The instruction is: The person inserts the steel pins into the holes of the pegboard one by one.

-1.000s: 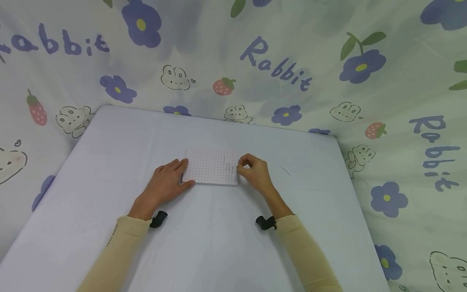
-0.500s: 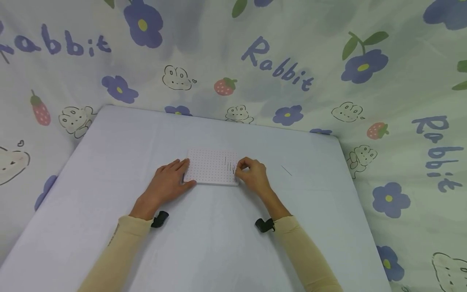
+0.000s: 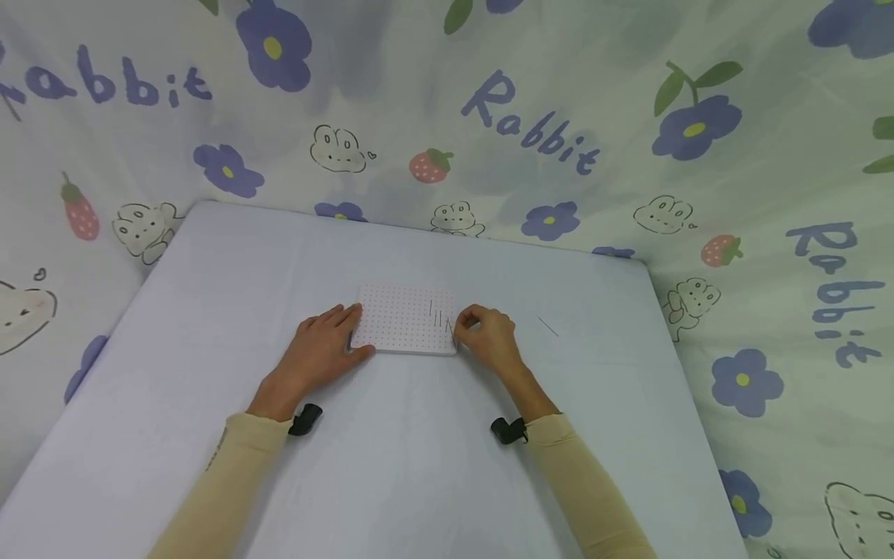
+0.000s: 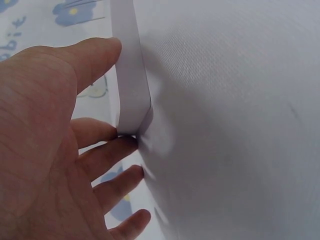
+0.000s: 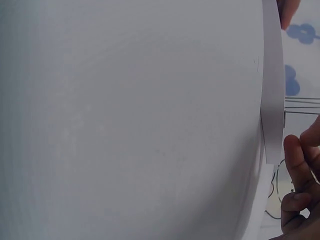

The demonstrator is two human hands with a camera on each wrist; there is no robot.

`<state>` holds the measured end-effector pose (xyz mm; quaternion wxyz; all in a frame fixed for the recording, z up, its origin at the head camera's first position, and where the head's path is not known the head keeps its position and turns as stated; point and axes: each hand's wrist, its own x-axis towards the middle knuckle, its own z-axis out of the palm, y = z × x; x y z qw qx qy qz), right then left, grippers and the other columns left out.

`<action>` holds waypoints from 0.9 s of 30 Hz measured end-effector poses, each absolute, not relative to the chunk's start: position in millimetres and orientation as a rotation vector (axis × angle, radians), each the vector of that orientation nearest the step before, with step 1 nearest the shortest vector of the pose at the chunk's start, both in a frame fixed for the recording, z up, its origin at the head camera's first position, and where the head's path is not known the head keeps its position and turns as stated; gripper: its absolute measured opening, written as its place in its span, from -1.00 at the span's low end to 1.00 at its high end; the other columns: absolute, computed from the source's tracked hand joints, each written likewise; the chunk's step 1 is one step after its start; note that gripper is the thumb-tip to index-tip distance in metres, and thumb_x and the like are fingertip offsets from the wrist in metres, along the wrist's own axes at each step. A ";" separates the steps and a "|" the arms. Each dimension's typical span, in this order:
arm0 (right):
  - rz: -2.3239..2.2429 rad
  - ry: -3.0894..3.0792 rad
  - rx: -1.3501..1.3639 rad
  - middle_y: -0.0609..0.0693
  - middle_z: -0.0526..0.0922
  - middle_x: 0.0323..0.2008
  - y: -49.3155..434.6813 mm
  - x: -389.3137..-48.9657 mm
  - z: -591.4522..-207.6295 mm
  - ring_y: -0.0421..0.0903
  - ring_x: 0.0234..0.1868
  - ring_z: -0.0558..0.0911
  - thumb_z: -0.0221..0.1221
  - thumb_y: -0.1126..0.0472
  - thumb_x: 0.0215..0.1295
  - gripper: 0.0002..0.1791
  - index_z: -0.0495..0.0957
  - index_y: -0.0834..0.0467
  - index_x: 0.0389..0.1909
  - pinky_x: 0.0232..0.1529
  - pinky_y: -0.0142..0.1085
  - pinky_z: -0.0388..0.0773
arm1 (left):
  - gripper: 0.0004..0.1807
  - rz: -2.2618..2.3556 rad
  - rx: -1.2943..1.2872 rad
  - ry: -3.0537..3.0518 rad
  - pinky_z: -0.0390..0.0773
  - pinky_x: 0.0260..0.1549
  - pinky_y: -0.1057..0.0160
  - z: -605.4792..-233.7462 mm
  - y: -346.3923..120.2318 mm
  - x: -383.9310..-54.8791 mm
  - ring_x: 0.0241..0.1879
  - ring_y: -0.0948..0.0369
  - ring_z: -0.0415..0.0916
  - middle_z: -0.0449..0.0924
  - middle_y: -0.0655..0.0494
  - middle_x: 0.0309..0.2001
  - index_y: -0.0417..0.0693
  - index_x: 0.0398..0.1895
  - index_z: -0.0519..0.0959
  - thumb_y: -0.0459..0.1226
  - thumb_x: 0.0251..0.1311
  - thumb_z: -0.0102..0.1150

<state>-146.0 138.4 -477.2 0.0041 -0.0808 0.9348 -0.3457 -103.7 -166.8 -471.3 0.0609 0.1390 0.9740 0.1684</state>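
A white board [image 3: 398,318] with a grid of small dots lies on the table. Several thin dark needles [image 3: 436,318] stand up from its right part; the right wrist view shows them side-on as thin lines [image 4: 80,10]. Along the board's left edge and front corner my left hand [image 3: 317,349] rests, thumb at the front side [image 4: 100,60] and fingers fairly straight. My right hand [image 3: 489,335] is at the board's right edge, thumb and index fingertips pinched together. From those fingertips a slanted thin needle [image 3: 450,330] reaches over the board; its gripped end is hidden.
Another thin needle [image 3: 548,326] lies loose on the white tabletop [image 3: 391,466] to the right of the right hand. A fabric backdrop [image 3: 391,101] printed with flowers and rabbits surrounds the table. Each wrist carries a black camera [image 3: 306,419].
My right hand shifts slightly left over the board's edge, then back a little to the right, where the slanted needle shows at its fingertips. The left hand stays on the board.
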 end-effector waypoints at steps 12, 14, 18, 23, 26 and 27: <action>-0.860 2.917 -0.071 -0.15 0.68 -0.49 129.7 -146.3 -469.7 -0.09 -0.34 0.61 0.37 -0.07 0.22 -0.73 0.69 0.06 -0.38 0.12 0.25 0.25 | -0.11 0.516 0.419 2.939 0.13 0.36 -0.30 -473.0 -167.2 -103.7 0.51 -0.19 0.07 0.16 -0.19 0.53 -0.26 0.54 0.16 0.07 0.34 0.21; -0.838 2.908 -0.043 -0.13 0.67 -0.52 127.1 -146.8 -468.0 -0.07 -0.36 0.61 0.38 -0.07 0.21 -0.72 0.70 0.07 -0.40 0.13 0.27 0.24 | -0.11 0.519 0.418 2.936 0.13 0.37 -0.30 -472.7 -167.7 -103.3 0.51 -0.19 0.06 0.16 -0.19 0.53 -0.27 0.54 0.16 0.07 0.34 0.21; -0.794 2.900 -0.019 -0.13 0.69 -0.51 124.2 -148.5 -466.0 -0.07 -0.34 0.62 0.38 -0.04 0.22 -0.74 0.73 0.08 -0.40 0.10 0.25 0.29 | -0.11 0.526 0.417 2.931 0.13 0.37 -0.29 -471.2 -167.1 -103.0 0.51 -0.18 0.06 0.16 -0.18 0.53 -0.27 0.54 0.16 0.07 0.35 0.21; -0.802 2.866 0.028 -0.12 0.72 -0.47 123.9 -149.9 -463.6 -0.08 -0.33 0.63 0.36 0.00 0.24 -0.78 0.76 0.07 -0.40 0.08 0.20 0.33 | -0.11 0.531 0.421 2.933 0.14 0.36 -0.30 -469.6 -166.3 -103.0 0.51 -0.19 0.07 0.17 -0.19 0.52 -0.28 0.53 0.17 0.07 0.34 0.21; -0.850 2.823 0.068 -0.10 0.73 -0.47 124.7 -150.4 -461.8 -0.08 -0.34 0.63 0.36 0.03 0.24 -0.80 0.77 0.08 -0.40 0.08 0.19 0.35 | -0.11 0.528 0.422 2.932 0.14 0.36 -0.30 -470.0 -166.9 -103.2 0.51 -0.19 0.07 0.17 -0.19 0.52 -0.27 0.53 0.17 0.07 0.35 0.21; -0.866 2.806 0.083 -0.10 0.73 -0.46 125.0 -150.6 -461.1 -0.08 -0.34 0.63 0.36 0.04 0.24 -0.81 0.78 0.08 -0.39 0.08 0.17 0.35 | -0.11 0.529 0.420 2.929 0.13 0.37 -0.30 -470.5 -167.0 -103.3 0.51 -0.18 0.07 0.16 -0.19 0.53 -0.27 0.54 0.16 0.07 0.35 0.21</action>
